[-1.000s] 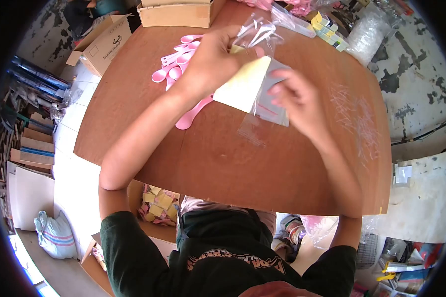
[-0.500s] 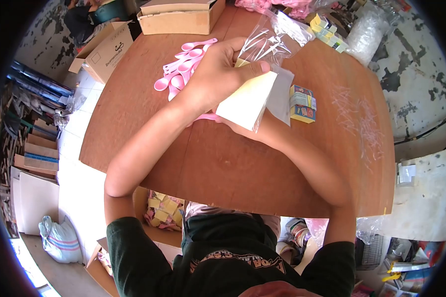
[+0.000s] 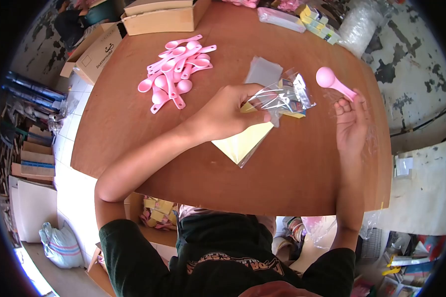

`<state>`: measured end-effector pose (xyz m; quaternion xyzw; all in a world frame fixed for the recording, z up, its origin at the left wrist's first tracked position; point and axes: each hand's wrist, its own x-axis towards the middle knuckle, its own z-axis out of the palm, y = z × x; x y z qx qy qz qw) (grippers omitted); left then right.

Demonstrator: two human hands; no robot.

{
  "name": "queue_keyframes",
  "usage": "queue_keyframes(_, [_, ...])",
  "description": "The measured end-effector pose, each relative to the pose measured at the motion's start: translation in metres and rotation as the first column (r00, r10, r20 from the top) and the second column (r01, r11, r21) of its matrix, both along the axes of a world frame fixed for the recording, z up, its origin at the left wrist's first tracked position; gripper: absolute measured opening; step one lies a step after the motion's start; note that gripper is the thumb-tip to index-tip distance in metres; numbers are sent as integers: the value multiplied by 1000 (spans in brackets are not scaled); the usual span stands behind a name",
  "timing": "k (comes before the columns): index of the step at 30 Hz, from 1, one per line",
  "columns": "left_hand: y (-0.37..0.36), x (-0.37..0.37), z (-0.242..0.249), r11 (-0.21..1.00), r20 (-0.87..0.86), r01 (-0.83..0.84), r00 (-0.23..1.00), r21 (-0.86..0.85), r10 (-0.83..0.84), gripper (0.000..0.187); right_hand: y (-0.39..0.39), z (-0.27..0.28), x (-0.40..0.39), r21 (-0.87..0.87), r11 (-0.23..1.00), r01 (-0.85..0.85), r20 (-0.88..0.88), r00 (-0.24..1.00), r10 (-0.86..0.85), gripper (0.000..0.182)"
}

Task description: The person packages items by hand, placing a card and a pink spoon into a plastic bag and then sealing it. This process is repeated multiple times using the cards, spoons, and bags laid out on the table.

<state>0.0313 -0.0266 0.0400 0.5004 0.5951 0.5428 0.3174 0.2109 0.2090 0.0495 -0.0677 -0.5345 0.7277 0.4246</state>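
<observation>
My left hand is closed, pinching a clear plastic bag together with a pale yellow card over the middle of the table. The bag's upper part is crumpled and shiny. Off to the right, my right hand grips a pink measuring spoon by its handle end, the round bowl pointing away from me. Beneath that hand lie thin clear strips, partly covered by it. A flat stack of clear bags and a small yellow-and-blue box lie behind the held bag, both partly hidden.
A pile of pink spoons lies left of centre on the brown table. Cardboard boxes stand at the back left. Small yellow boxes and a plastic roll are at the back right. An open carton sits below the front edge.
My right hand has come out from under the left and moved right with the pink spoon. The left hand, bag and card have shifted slightly nearer me.
</observation>
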Motion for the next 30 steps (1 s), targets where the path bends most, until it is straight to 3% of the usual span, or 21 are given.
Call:
queue_keyframes(2, [3,4,-5,1000,-14,6,1000,-11,-6,27,6,2,10,56,988,-147,-47,988,150,22])
queue_keyframes(5, [9,5,-13,999,-103,34,994,16,-32,29,-11,7,13,120,985,-121,69,991,113,24])
queue_keyframes(7, [9,10,-16,1000,-37,11,999,28,-10,31,-17,5,11,162,983,-84,84,994,71,24])
queue_keyframes(14, [11,17,-21,1000,-40,7,999,-15,-8,36,-19,6,8,304,953,-4,217,974,-65,24])
queue_keyframes(16, [12,19,-18,1000,-53,26,998,1,-26,37,-23,4,8,330,941,-81,337,941,-37,24])
queue_keyframes(21, [9,25,-12,994,-21,91,996,-58,-92,44,-35,-2,5,288,947,-141,354,935,32,24])
queue_keyframes(23, [11,25,-23,994,-125,76,990,80,-65,46,-37,-4,6,286,942,-178,407,912,49,25])
queue_keyframes(27, [10,26,-29,985,18,105,994,135,-108,42,-42,-10,2,311,936,-163,389,921,31,28])
queue_keyframes(30, [6,28,-27,993,64,105,992,59,-108,37,-49,-11,2,301,941,-152,394,919,23,28])
